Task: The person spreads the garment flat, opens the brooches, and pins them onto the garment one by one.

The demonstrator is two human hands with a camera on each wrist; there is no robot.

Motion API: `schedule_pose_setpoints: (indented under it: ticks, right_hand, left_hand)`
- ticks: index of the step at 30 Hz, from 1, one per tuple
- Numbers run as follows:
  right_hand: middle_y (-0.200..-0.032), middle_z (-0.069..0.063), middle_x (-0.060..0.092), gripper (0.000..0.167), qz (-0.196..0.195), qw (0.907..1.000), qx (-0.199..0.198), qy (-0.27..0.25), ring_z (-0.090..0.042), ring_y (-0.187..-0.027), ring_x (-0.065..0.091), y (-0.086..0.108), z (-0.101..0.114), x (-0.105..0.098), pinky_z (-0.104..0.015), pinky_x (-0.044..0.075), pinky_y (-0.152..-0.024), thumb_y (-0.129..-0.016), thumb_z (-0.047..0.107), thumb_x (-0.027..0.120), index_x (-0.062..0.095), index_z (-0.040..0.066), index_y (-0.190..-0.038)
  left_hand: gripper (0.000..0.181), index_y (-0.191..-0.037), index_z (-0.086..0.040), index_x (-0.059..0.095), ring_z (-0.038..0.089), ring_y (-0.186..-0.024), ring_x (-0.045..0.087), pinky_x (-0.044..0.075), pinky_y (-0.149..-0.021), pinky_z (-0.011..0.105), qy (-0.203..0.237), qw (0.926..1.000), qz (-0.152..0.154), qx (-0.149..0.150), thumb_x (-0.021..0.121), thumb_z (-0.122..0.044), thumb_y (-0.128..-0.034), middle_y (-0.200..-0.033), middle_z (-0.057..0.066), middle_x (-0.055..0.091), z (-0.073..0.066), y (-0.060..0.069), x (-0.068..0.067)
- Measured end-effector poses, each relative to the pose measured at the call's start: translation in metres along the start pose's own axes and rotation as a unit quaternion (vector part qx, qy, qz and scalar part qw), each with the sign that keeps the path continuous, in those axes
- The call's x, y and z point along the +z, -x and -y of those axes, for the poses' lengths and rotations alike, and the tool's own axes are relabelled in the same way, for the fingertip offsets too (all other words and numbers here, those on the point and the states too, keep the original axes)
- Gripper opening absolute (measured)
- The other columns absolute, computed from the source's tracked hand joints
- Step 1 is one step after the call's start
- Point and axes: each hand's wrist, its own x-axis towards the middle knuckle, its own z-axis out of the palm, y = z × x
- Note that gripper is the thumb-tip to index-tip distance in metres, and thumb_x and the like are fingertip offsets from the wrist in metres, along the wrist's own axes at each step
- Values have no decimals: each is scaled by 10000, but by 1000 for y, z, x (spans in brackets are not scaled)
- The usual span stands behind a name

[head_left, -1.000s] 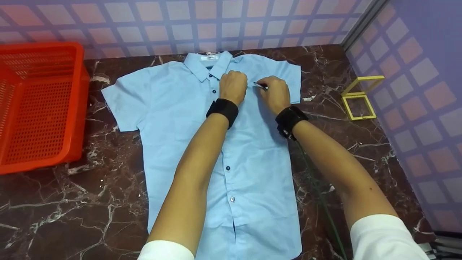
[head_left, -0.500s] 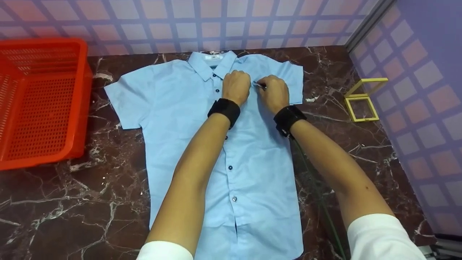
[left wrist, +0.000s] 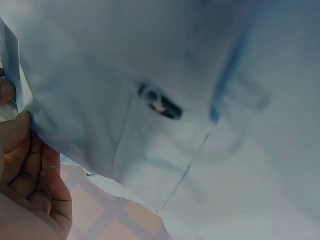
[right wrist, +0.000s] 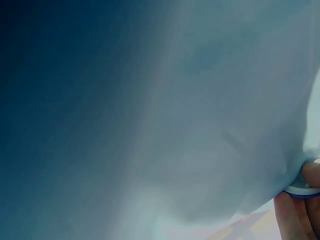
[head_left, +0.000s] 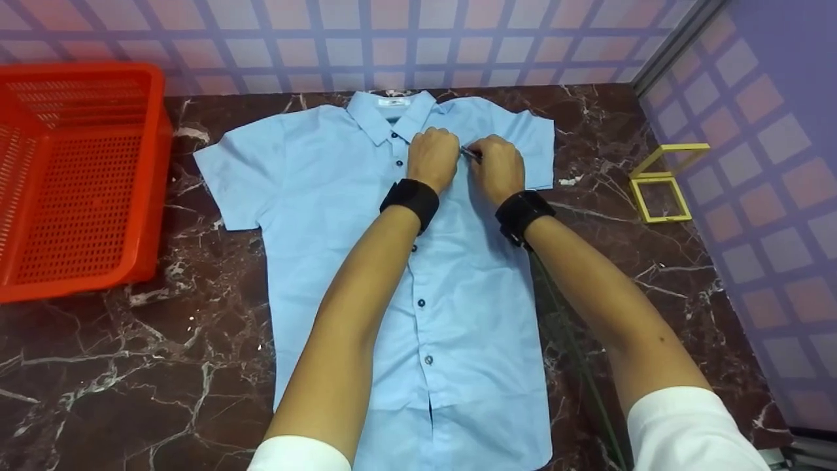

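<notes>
A light-blue short-sleeved shirt [head_left: 327, 196] lies spread front up, collar away from me. My left hand [head_left: 434, 157] pinches a fold of its cloth at the chest, right of the button line; the left wrist view shows the thumb and fingertips on the fabric edge. Just right of it, my right hand [head_left: 500, 167] holds a small shiny thing [head_left: 469, 155] between thumb and fingers, close against the shirt. In the right wrist view this thing [right wrist: 302, 192] shows a thin white and blue edge. Most of it is hidden by the fingers, so its kind is unclear.
A red plastic basket [head_left: 140, 242] stands at the left. An open yellow frame-like case [head_left: 647, 219] stands at the right. The dark marble tabletop [head_left: 216, 314] meets tiled-pattern walls at the back and right. A green cable [head_left: 582, 353] runs beside the right forearm.
The whole scene has shifted slightly rightward in the head view. The right hand with the small shiny thing has come a little closer to the left hand, which keeps its pinch on the shirt.
</notes>
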Motion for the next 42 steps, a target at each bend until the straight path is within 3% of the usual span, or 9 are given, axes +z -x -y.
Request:
schedule_pose_setpoints:
  ticks: [8,17,24,28,33,38,42]
  right_hand:
    - [-987,-138,728,160,-106,9999,10,12,-303,-928,680,0,1,3,-425,529,-860,-939,78,679,783,49,-1057]
    - [-989,-147,727,155,-209,9996,109,-171,-306,-935,675,-1,1,7,-421,522,-843,-959,109,670,769,27,-1046]
    - [-1023,-169,711,171,-346,9985,175,-397,-324,-966,664,0,0,11,-421,510,-877,-961,101,655,733,1,-1076]
    - [-1033,-170,703,172,-376,9977,234,-509,-318,-970,661,-1,1,12,-417,509,-879,-967,94,643,717,-6,-1086]
    - [-1037,-174,695,174,-404,9965,325,-655,-317,-970,657,0,3,12,-411,510,-870,-966,94,647,708,-10,-1091]
    - [-1034,-176,690,171,-401,9953,428,-776,-319,-962,652,1,4,11,-413,507,-863,-963,91,647,702,-11,-1090]
    - [-1047,-161,695,161,-342,9949,419,-857,-302,-979,655,1,3,11,-397,503,-882,-953,80,656,705,4,-1086]
  left_hand:
    - [221,-1011,-64,757,304,-1014,638,499,-884,445,166,9999,-13,-37,544,-120,-1014,-1019,103,712,-2,3,-1]
    - [262,-958,-58,759,309,-967,652,520,-849,439,376,9989,-247,-145,524,-150,-1031,-968,107,712,-3,7,6]
    - [272,-915,-67,749,302,-931,667,523,-839,429,891,9943,-277,-515,537,-187,-1034,-929,101,710,-4,8,11]
    - [234,-927,-88,770,272,-941,686,530,-848,392,1465,9853,-289,-833,583,-195,-1016,-956,79,733,-4,10,12]
    - [196,-994,-101,788,205,-908,688,522,-820,323,2276,9653,-267,-1254,615,-193,-1006,-999,36,751,-5,13,11]
    - [332,-693,-107,684,185,-633,549,402,-591,286,2937,9444,-158,-1472,604,-176,-1007,-677,20,635,-8,15,10]
    - [442,-565,-155,499,167,-561,444,312,-532,271,3048,9404,-52,-1509,605,-150,-995,-558,-25,455,-8,16,9]
